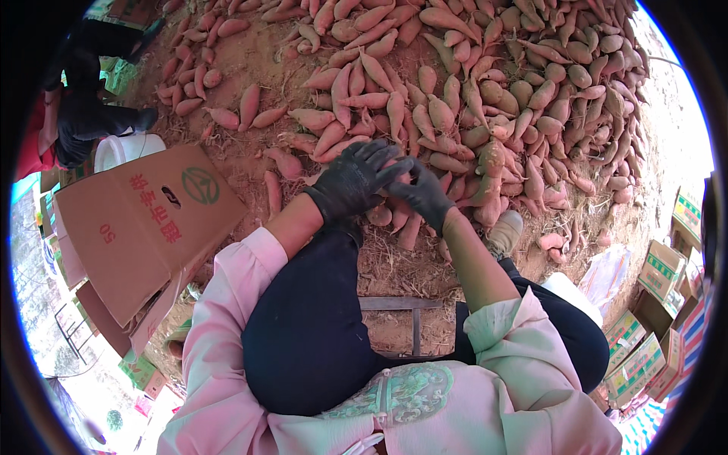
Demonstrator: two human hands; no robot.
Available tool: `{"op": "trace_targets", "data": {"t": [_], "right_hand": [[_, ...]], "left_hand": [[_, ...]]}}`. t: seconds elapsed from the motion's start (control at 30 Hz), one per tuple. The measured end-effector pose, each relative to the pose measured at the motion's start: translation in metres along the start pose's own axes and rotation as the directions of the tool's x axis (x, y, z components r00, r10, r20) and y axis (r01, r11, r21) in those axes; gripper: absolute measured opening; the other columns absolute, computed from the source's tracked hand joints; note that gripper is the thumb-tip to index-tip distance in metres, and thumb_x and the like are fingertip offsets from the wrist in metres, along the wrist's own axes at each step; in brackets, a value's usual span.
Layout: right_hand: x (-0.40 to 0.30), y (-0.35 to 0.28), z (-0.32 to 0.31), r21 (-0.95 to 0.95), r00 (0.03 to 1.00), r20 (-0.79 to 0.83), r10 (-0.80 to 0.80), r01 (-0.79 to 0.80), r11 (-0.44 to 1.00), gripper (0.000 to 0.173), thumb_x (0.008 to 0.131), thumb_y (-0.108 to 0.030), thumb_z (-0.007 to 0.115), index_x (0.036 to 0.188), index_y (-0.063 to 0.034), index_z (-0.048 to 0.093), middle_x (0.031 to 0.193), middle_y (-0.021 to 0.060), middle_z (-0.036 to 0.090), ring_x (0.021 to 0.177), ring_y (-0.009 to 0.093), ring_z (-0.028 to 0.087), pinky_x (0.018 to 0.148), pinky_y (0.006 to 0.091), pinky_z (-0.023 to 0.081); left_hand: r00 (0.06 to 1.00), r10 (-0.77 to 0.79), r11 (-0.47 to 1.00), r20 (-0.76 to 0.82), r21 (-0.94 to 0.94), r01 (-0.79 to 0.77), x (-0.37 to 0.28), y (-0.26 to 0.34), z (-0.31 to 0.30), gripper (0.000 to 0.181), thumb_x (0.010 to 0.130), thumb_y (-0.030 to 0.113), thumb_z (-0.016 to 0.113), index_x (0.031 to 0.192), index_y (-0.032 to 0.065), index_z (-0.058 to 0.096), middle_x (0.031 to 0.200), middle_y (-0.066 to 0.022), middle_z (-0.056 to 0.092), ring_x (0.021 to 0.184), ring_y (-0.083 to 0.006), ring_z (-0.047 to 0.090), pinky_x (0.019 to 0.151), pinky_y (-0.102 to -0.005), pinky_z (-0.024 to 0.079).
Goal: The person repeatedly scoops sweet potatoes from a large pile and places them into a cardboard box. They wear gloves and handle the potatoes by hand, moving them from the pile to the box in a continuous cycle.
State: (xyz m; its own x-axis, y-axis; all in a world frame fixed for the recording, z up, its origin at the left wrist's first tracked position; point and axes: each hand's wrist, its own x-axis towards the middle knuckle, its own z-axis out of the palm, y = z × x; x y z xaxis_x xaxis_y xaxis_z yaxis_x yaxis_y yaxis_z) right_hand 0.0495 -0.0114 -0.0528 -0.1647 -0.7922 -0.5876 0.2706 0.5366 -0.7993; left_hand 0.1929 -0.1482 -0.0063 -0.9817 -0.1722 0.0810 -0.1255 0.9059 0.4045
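Observation:
My left hand [352, 181] wears a dark grey work glove, its back turned up and its fingers bent to the right. In a matching glove, my right hand [425, 194] meets it, fingertips close to the left ones. Between them they hold a sweet potato [402, 177], mostly hidden by the gloves. Directly beneath and beyond lies a large heap of sweet potatoes [438, 114], pinkish and dusty with soil. A knobbly, lumpy sweet potato [490, 170] rests on the heap just right of my right hand.
A large cardboard box [142, 227] with printing stands at my left, a white bucket [128, 149] behind it. Another person's dark trouser leg [99, 122] shows at upper left. Printed cartons [637, 364] sit at right. Between my knees is a low metal frame [401, 303].

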Motion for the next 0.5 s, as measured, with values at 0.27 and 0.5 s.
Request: {"op": "trace_targets", "data": {"t": [0.27, 0.5], "right_hand": [[-0.002, 0.002, 0.024, 0.287, 0.998, -0.026, -0.051, 0.057, 0.956, 0.063, 0.08, -0.014, 0.072, 0.136, -0.0054, 0.045, 0.126, 0.0097, 0.053, 0.114, 0.021, 0.053, 0.098, 0.0336, 0.045], [0.062, -0.062, 0.062, -0.394, 0.95, -0.063, -0.307, 0.259, 0.882, 0.052, 0.083, -0.027, 0.067, 0.128, -0.0055, 0.051, 0.119, 0.0175, 0.058, 0.111, 0.031, 0.057, 0.094, 0.0389, 0.046]], "left_hand": [[0.82, -0.428, 0.068, 0.38, -0.891, 0.448, -0.042, -0.025, 0.014, 0.065, 0.086, 0.039, 0.065, 0.14, 0.0114, 0.041, 0.133, -0.0124, 0.052, 0.125, -0.0285, 0.051, 0.105, -0.0443, 0.039], [0.815, -0.496, -0.782, 0.299, -0.562, -0.27, -0.068, -0.027, 0.009, 0.069, 0.089, 0.05, 0.052, 0.144, 0.0124, 0.034, 0.146, -0.0119, 0.04, 0.133, -0.0319, 0.041, 0.111, -0.0547, 0.029]]}}
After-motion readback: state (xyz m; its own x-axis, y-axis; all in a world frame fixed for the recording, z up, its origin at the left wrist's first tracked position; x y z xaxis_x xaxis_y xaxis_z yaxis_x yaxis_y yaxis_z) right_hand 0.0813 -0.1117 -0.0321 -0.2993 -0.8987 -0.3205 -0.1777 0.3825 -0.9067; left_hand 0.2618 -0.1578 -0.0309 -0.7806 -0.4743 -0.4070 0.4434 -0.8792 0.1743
